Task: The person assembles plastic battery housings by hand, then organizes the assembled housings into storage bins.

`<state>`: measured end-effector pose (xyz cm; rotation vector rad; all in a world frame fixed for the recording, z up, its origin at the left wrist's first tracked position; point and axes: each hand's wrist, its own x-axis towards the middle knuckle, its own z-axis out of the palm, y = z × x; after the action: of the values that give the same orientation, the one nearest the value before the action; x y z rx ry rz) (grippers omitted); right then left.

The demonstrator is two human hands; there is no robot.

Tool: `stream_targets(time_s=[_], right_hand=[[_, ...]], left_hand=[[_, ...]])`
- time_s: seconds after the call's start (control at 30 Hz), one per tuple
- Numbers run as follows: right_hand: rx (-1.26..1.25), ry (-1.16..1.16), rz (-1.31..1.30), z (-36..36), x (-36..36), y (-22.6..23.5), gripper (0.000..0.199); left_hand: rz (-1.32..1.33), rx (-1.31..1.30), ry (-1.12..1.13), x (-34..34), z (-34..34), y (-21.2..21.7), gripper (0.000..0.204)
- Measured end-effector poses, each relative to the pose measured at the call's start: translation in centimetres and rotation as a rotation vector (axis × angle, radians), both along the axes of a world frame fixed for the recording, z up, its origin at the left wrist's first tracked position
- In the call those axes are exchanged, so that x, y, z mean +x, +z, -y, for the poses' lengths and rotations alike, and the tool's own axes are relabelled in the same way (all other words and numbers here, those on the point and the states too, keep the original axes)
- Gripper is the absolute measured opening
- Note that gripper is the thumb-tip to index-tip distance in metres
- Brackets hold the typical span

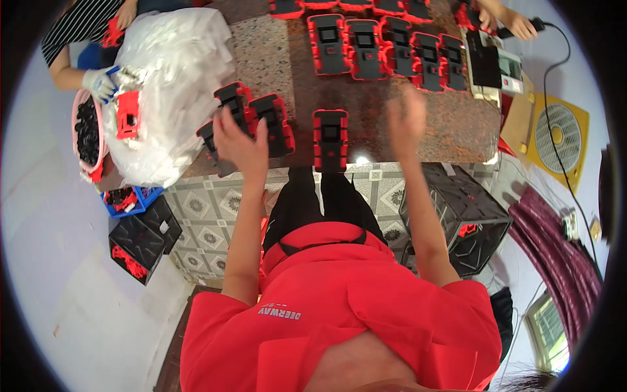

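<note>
My left hand (239,142) lies over a small pile of red and black plastic cases (269,121) at the near left of the brown stone table (366,108), and its fingers hold one case (210,145) of that pile. My right hand (406,121) hovers blurred above the bare tabletop with its fingers apart, holding nothing. Between the hands a single case (330,139) lies flat at the table's front edge. A row of several such cases (385,49) runs along the far side.
A big white plastic bag (171,85) fills the table's left end. Beside it, a gloved hand (101,83) of another person holds a red part above a pink basket (87,134). Another person's hand (516,25) is far right. Black crates (460,215) (140,238) stand below.
</note>
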<state>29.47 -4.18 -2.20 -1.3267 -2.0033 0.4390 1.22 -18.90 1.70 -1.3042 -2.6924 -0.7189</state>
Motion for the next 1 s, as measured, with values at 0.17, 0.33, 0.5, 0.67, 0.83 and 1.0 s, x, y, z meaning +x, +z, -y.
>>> stream_targets(time_s=[0.17, 0.33, 0.5, 0.67, 0.83, 1.0], right_hand=[[-0.279, 0.660, 0.056, 7.6, -12.5, 1.0, 0.074], [-0.096, 0.803, 0.440, 9.6, -17.2, -0.9, 0.078], [-0.006, 0.542, 0.533, 5.1, -17.9, -2.9, 0.083], [0.238, 0.512, 0.509, -1.6, -19.6, -2.9, 0.079], [0.264, 0.454, 0.635, -4.3, -20.0, -2.2, 0.038], [0.172, 0.485, 0.562, -3.4, -19.9, -1.5, 0.058]], left_hand=[[-0.007, -0.147, 0.017, -3.3, 4.7, -2.2, 0.084], [-0.073, -0.464, -0.140, -5.2, 3.3, -3.5, 0.077], [-0.027, -0.398, -0.145, -4.8, 2.2, -4.4, 0.079], [0.066, -0.374, -0.132, -3.6, -0.4, -4.7, 0.078], [0.061, -0.085, -0.240, -3.4, -4.1, -7.0, 0.078], [0.068, 0.021, -0.259, -6.1, -9.3, -7.5, 0.079]])
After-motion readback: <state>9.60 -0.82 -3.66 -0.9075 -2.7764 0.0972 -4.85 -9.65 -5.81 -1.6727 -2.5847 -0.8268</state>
